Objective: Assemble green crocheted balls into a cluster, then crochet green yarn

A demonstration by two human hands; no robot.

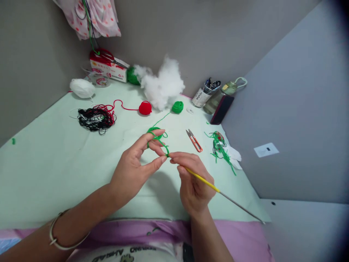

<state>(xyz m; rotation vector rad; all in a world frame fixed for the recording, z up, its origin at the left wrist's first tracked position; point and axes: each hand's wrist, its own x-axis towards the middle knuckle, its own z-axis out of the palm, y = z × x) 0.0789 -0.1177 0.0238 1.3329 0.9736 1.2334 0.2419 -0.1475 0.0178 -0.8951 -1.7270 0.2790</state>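
Observation:
Green yarn (156, 131) loops over the raised index finger of my left hand (137, 160), whose thumb and another finger pinch a small green piece of crochet (167, 155). My right hand (195, 178) is closed round the yellow grip of a crochet hook (203, 179). Its bare metal shaft sticks out backward to the lower right, and the front end is hidden by my fingers. The right fingertips meet the green piece beside the left thumb. From the left hand a strand runs up to a small green yarn ball (177, 107).
Beyond my hands lie a red yarn ball (145, 108), white stuffing (163, 85) and a black yarn tangle (94, 119). Orange thread snips (194, 141) lie right of centre, near green scraps (222, 151). A pen cup (201, 96), bottle (215, 100) and phone (222, 110) stand by the wall.

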